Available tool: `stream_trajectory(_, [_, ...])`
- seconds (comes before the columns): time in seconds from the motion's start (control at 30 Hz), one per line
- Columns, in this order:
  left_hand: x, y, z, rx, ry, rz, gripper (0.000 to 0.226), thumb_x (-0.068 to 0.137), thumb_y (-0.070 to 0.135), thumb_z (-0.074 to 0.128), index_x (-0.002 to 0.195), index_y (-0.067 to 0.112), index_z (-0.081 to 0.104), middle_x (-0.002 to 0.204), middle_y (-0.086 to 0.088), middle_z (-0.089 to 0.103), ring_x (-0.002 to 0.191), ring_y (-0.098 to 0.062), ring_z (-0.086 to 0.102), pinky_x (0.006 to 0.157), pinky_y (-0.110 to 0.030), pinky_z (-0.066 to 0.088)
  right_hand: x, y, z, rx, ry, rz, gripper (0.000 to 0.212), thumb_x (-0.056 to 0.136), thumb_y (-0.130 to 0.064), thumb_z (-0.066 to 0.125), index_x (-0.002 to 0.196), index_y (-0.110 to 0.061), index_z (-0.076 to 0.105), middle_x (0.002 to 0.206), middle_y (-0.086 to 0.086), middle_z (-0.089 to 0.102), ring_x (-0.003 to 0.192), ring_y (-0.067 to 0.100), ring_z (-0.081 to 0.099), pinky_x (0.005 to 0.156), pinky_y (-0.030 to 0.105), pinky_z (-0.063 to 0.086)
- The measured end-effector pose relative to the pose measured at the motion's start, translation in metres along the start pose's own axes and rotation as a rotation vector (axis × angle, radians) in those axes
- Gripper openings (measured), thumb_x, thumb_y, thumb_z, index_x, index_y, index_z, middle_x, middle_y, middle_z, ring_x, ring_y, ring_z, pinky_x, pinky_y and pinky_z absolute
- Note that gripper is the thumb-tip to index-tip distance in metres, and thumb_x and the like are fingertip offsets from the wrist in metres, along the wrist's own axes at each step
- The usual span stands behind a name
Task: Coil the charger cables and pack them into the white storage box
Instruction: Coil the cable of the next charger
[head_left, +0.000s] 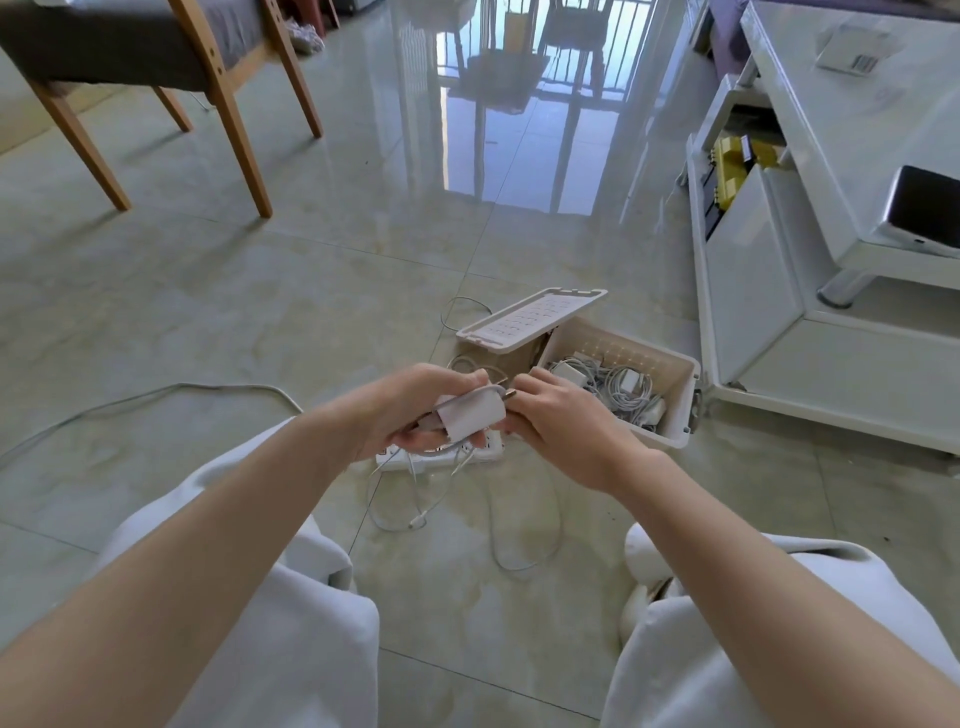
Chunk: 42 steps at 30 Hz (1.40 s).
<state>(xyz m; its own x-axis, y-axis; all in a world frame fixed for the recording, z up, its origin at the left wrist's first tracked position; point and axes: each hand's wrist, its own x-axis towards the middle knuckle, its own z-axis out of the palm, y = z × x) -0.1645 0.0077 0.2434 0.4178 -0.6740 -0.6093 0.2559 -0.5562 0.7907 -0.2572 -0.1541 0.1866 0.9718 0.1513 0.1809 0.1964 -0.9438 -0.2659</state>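
Left hand (415, 410) curled round white charger brick (475, 420) — right hand (563, 423) pinching its plug (510, 396); open storage box (683, 400) just beyond.

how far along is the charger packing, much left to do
Partly done: several chargers and cables already lie in the white storage box, with its lid off. In hand: the left hand grips a white charger and the right hand pinches its plug end. Left: loose cables trail on the floor below, plus a long cable at left.
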Motion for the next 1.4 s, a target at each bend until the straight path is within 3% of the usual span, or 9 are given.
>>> stream_trajectory(0.13, [0.006, -0.003, -0.002, 0.129, 0.116, 0.003, 0.028, 0.098, 0.030, 0.045, 0.082, 0.011, 0.057, 0.055, -0.007, 0.062, 0.027, -0.009, 0.025, 0.034, -0.012, 0.014, 0.003, 0.002, 0.001, -0.111, 0.158, -0.005, 0.037, 0.092, -0.038, 0.037, 0.076, -0.013, 0.059, 0.077, 0.000, 0.057, 0.072, 0.020, 0.051, 0.072, 0.025, 0.033])
stream_trajectory(0.3, [0.011, -0.011, -0.009, 0.416, 0.227, 0.037, 0.025, 0.097, 0.035, 0.046, 0.081, 0.019, 0.055, 0.072, -0.007, 0.067, 0.032, -0.010, 0.036, 0.037, -0.017, 0.028, 0.007, 0.001, 0.005, -0.147, 0.223, 0.084, 0.025, 0.088, -0.033, 0.050, 0.075, -0.013, 0.060, 0.076, 0.000, 0.057, 0.079, 0.017, 0.045, 0.069, 0.031, 0.045])
stream_trajectory(0.47, [0.018, -0.022, -0.009, 0.934, 0.477, 0.011, 0.025, 0.099, 0.041, 0.039, 0.092, 0.018, 0.046, 0.098, -0.012, 0.062, 0.081, -0.027, 0.056, 0.066, -0.032, 0.039, 0.007, -0.014, 0.003, -0.070, 0.232, 0.136, 0.020, 0.086, -0.027, 0.058, 0.073, -0.012, 0.062, 0.071, 0.001, 0.057, 0.070, 0.022, 0.054, 0.059, 0.031, 0.047])
stream_trajectory(0.67, [0.027, -0.025, -0.004, 0.913, 0.648, 0.120, 0.023, 0.101, 0.031, 0.035, 0.105, 0.009, 0.042, 0.109, -0.016, 0.058, 0.097, -0.037, 0.055, 0.073, -0.038, 0.038, -0.001, -0.042, 0.010, 0.136, 0.144, 0.083, 0.041, 0.095, -0.031, 0.030, 0.085, -0.011, 0.064, 0.079, 0.002, 0.060, 0.076, 0.021, 0.057, 0.064, 0.034, 0.050])
stream_trajectory(0.83, [0.031, -0.021, 0.007, 0.562, 0.584, 0.229, 0.020, 0.102, 0.028, 0.032, 0.102, 0.008, 0.038, 0.093, -0.009, 0.053, 0.081, -0.028, 0.055, 0.069, -0.037, 0.040, -0.007, -0.059, 0.018, 0.281, 0.073, 0.063, 0.036, 0.095, -0.026, 0.025, 0.091, -0.012, 0.058, 0.087, 0.003, 0.061, 0.083, 0.023, 0.057, 0.074, 0.038, 0.047])
stream_trajectory(0.97, [0.029, -0.014, 0.016, 0.048, 0.445, 0.231, 0.031, 0.102, 0.036, 0.031, 0.106, 0.006, 0.039, 0.080, -0.011, 0.056, 0.049, -0.016, 0.054, 0.041, -0.026, 0.042, -0.008, -0.063, 0.020, 0.333, 0.060, 0.076, 0.036, 0.095, -0.030, 0.022, 0.096, -0.013, 0.054, 0.089, 0.004, 0.064, 0.079, 0.026, 0.060, 0.070, 0.040, 0.047])
stream_trajectory(1.13, [0.023, -0.002, 0.018, -0.552, 0.317, 0.267, 0.025, 0.104, 0.026, 0.029, 0.102, 0.008, 0.045, 0.090, -0.014, 0.059, 0.050, -0.019, 0.062, 0.055, -0.033, 0.056, -0.015, -0.064, 0.025, 0.313, -0.106, 0.005, 0.024, 0.100, -0.023, 0.029, 0.111, -0.012, 0.048, 0.100, 0.008, 0.065, 0.086, 0.031, 0.057, 0.068, 0.035, 0.039])
stream_trajectory(1.3, [0.014, 0.006, 0.015, -0.833, 0.197, 0.252, 0.032, 0.104, 0.026, 0.027, 0.099, 0.007, 0.052, 0.080, -0.018, 0.061, 0.055, -0.021, 0.052, 0.046, -0.024, 0.048, -0.014, -0.056, 0.022, 0.304, -0.165, 0.044, 0.015, 0.100, -0.018, 0.032, 0.102, -0.012, 0.045, 0.090, 0.009, 0.062, 0.076, 0.032, 0.054, 0.063, 0.040, 0.040])
stream_trajectory(1.4, [0.011, 0.008, 0.013, -0.812, 0.145, 0.274, 0.036, 0.103, 0.027, 0.025, 0.103, 0.002, 0.052, 0.076, -0.016, 0.061, 0.047, -0.015, 0.047, 0.039, -0.019, 0.041, -0.009, -0.042, 0.017, 0.245, -0.176, 0.100, 0.015, 0.100, -0.020, 0.035, 0.098, -0.014, 0.049, 0.091, 0.006, 0.061, 0.082, 0.028, 0.054, 0.064, 0.036, 0.039])
